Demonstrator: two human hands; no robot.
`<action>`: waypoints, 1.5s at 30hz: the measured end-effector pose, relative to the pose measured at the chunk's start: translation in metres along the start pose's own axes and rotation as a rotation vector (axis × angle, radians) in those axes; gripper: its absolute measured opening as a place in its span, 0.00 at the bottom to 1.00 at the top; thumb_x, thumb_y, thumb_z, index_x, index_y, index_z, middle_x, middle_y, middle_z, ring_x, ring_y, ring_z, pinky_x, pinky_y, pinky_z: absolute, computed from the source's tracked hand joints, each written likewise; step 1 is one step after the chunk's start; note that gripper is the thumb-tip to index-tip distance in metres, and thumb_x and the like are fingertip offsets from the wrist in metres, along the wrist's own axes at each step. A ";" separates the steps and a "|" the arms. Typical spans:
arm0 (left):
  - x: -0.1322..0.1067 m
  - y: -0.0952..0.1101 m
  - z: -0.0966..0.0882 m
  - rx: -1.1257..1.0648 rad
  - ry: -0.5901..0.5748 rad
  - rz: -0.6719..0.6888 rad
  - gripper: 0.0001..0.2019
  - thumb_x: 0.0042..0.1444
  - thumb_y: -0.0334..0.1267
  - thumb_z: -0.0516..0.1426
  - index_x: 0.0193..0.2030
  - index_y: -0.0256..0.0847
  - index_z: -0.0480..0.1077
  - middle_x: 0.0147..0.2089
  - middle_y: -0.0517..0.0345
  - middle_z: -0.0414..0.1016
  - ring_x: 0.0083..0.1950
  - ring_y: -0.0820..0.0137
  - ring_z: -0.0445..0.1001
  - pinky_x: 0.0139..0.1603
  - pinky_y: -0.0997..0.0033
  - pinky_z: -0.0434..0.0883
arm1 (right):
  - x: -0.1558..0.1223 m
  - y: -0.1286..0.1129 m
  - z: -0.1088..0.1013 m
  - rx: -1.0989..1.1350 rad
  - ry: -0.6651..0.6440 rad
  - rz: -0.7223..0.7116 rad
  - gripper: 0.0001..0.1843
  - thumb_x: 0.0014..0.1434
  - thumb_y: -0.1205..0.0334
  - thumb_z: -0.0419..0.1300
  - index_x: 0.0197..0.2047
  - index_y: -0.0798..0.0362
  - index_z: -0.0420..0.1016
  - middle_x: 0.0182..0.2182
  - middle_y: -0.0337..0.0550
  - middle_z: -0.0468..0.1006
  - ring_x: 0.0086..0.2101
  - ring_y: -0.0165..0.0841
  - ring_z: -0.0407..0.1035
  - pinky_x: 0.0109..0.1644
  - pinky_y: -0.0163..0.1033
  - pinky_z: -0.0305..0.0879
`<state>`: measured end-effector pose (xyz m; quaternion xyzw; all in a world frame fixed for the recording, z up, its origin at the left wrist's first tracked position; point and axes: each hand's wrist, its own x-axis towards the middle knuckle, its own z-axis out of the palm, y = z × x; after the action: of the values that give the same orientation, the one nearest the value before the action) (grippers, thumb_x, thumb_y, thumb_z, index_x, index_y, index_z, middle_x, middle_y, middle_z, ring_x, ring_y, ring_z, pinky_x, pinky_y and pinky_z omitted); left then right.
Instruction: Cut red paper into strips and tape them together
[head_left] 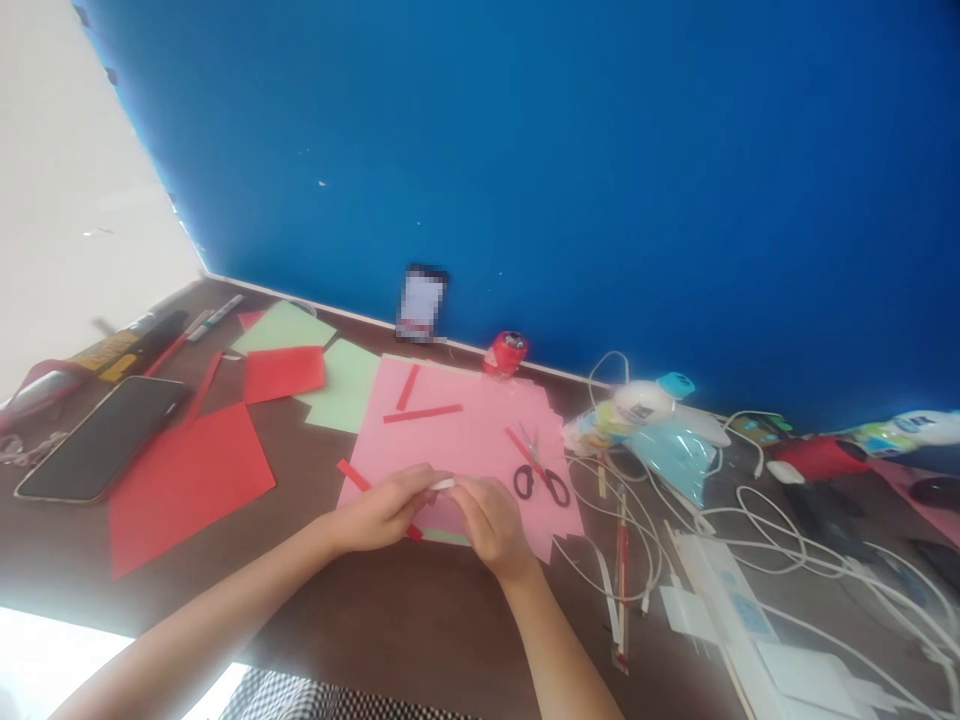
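Both hands meet over the front edge of a pink paper sheet (487,440). My left hand (394,508) and my right hand (491,525) pinch a small white strip (442,484) between their fingertips; it looks like paper, most of it hidden by the fingers. Under and beside my left hand lies a red paper strip (352,475), partly covered. Farther up the pink sheet are two more red strips, one short (408,388) and one longer (424,413). Scissors with dark handles (536,470) rest to the right of my right hand, blades slightly apart, near another red strip.
Red paper (199,485), green sheets (341,380) and a large phone (101,438) lie to the left. A red container (506,353) and a propped phone (421,303) stand by the blue wall (525,180). White cables (652,540), a power strip (727,590) and a white bottle (637,402) crowd the right.
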<state>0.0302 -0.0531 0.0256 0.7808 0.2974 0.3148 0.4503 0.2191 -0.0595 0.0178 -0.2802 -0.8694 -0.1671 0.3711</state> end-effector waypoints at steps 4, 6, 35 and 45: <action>0.001 0.003 -0.001 -0.076 -0.016 -0.028 0.13 0.62 0.33 0.42 0.47 0.40 0.64 0.39 0.54 0.66 0.39 0.70 0.65 0.42 0.68 0.65 | 0.000 -0.001 0.000 0.036 -0.004 0.070 0.10 0.56 0.75 0.51 0.41 0.59 0.67 0.33 0.51 0.74 0.34 0.35 0.68 0.35 0.40 0.65; 0.001 0.004 -0.002 -0.120 -0.030 -0.042 0.13 0.62 0.35 0.42 0.45 0.38 0.65 0.38 0.54 0.66 0.38 0.70 0.65 0.42 0.68 0.65 | 0.001 -0.001 -0.001 0.073 -0.014 0.083 0.10 0.57 0.76 0.50 0.41 0.58 0.67 0.33 0.51 0.74 0.34 0.35 0.68 0.35 0.40 0.64; 0.005 0.012 -0.013 -0.647 -0.122 -0.346 0.17 0.56 0.42 0.53 0.51 0.42 0.67 0.49 0.51 0.68 0.47 0.63 0.68 0.39 0.68 0.70 | -0.002 -0.004 0.001 0.101 -0.015 0.226 0.06 0.57 0.73 0.53 0.38 0.56 0.67 0.30 0.46 0.74 0.33 0.32 0.69 0.36 0.38 0.68; 0.004 0.010 -0.015 -0.635 -0.113 -0.341 0.10 0.54 0.36 0.53 0.42 0.39 0.70 0.44 0.53 0.70 0.44 0.66 0.68 0.42 0.66 0.68 | 0.001 -0.006 0.000 0.119 -0.053 0.143 0.09 0.58 0.72 0.53 0.42 0.56 0.69 0.32 0.46 0.76 0.32 0.32 0.69 0.34 0.37 0.66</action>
<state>0.0231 -0.0464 0.0415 0.5575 0.2856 0.2684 0.7319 0.2147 -0.0643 0.0176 -0.3236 -0.8650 -0.0809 0.3749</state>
